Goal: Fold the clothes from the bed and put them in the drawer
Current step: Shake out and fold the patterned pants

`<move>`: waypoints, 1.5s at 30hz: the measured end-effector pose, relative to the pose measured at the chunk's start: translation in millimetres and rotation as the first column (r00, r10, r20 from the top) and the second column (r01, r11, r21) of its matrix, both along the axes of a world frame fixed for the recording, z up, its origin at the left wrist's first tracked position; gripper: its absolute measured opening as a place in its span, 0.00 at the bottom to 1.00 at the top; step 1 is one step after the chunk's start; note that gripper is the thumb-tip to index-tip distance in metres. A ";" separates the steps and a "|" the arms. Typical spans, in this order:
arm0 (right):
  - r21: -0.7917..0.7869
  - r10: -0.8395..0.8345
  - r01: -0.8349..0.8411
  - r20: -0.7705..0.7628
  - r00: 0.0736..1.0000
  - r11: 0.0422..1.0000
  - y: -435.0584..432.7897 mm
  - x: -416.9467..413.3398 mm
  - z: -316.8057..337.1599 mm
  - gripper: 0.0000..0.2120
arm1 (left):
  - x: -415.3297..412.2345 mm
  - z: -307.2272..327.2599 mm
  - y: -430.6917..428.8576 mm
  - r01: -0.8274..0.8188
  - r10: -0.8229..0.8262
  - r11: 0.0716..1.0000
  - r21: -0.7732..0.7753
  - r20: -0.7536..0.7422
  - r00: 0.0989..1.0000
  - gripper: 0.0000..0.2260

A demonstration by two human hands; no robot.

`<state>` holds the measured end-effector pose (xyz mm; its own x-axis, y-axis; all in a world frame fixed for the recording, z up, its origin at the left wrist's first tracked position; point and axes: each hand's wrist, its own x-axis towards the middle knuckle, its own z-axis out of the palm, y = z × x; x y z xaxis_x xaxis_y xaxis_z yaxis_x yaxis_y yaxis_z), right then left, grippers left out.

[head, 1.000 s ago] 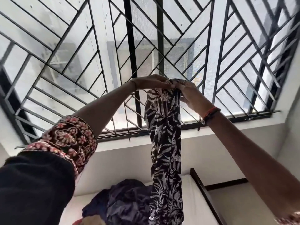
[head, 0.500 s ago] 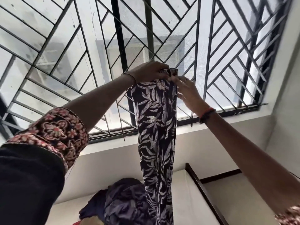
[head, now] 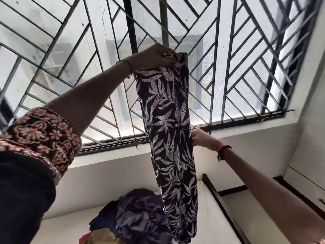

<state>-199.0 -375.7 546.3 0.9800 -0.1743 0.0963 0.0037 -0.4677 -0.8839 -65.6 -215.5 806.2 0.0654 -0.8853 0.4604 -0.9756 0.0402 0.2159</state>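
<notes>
A long black garment with a white leaf print (head: 168,131) hangs straight down in front of the window. My left hand (head: 154,57) grips its bunched top edge high up. My right hand (head: 202,139) is lower, at the garment's right edge about halfway down, touching the cloth; its fingertips are hidden behind the fabric. The garment's lower end dangles over the white bed (head: 70,224). A heap of dark purple clothes (head: 137,213) lies on the bed below, with a bit of red and tan cloth (head: 98,237) at its front.
A window with a black diagonal metal grille (head: 246,67) fills the background above a white sill. The bed's dark wooden frame (head: 221,206) runs along its right side. White panels with dark trim (head: 299,184) stand at the right.
My right hand has left the top of the garment and slid down its right edge to the middle. My left hand alone now holds the top.
</notes>
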 end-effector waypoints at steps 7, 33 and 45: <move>0.068 -0.333 0.326 0.137 0.933 0.943 -15.2 8.2 -22.4 0.06 | 6.2 -2.8 16.6 -0.092 0.089 0.995 -0.031 -0.083 0.993 0.04; 0.355 -0.656 0.567 0.220 0.722 0.743 11.9 -0.6 -77.1 0.10 | 27.9 -4.5 33.6 -0.236 0.226 0.969 -0.066 -0.136 0.965 0.10; 0.167 -0.582 0.558 0.234 0.779 0.813 67.7 10.0 -121.0 0.16 | 40.3 5.5 28.9 -0.284 0.283 0.943 -0.175 -0.032 0.959 0.14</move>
<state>-189.0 -308.0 425.3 0.6382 -0.7123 0.2920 -0.0041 -0.3825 -0.9240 -25.3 -186.6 811.6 0.3052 -0.7346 0.6060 -0.9508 -0.1995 0.2370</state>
